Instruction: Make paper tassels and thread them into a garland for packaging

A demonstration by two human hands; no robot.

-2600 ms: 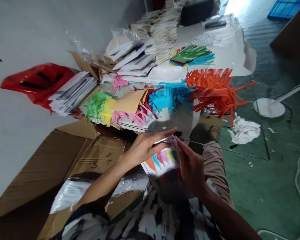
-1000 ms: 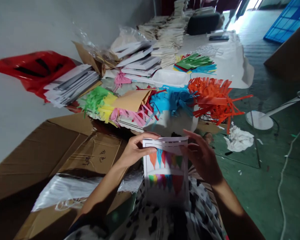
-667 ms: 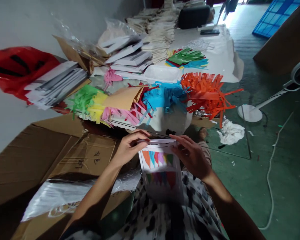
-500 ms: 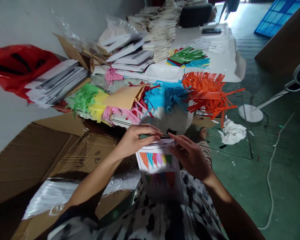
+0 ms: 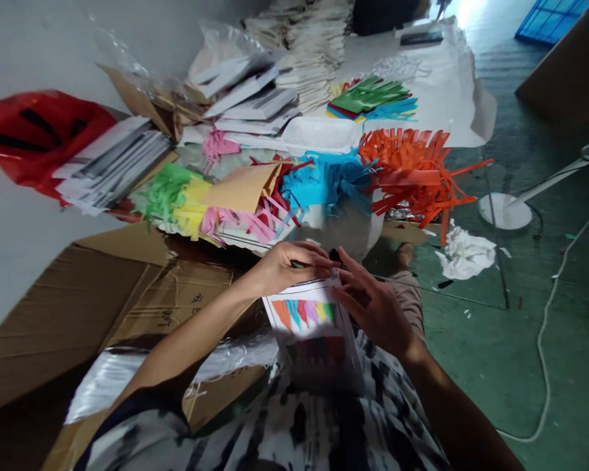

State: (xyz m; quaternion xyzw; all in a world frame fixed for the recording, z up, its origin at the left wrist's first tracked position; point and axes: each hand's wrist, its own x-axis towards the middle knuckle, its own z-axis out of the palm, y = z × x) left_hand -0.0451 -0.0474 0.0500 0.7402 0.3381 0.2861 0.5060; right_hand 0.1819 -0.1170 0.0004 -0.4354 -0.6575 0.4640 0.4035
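On my lap I hold a clear packet (image 5: 314, 333) with a white card printed with rows of coloured pennants. My left hand (image 5: 289, 265) curls over the packet's top edge, its fingers pressed down on the flap. My right hand (image 5: 373, 304) rests against the packet's right upper edge with its fingers stretched out along it. Just beyond the hands, on the table edge, lie bunches of cut paper fringe: green and yellow (image 5: 177, 196), pink (image 5: 240, 222), blue (image 5: 324, 180) and orange (image 5: 410, 170).
A brown envelope (image 5: 243, 186) lies on the fringe. Stacks of white packets (image 5: 112, 160), a red plastic bag (image 5: 34, 134) and a white tray (image 5: 319, 134) sit further back. Flattened cardboard boxes (image 5: 103, 301) lie at my left. A fan base (image 5: 505, 209) and crumpled paper (image 5: 464, 255) are on the green floor.
The packet has tilted from upright and facing me down towards my lap. My left hand has moved over its top edge and folded down on the flap; my right hand slid along the right edge.
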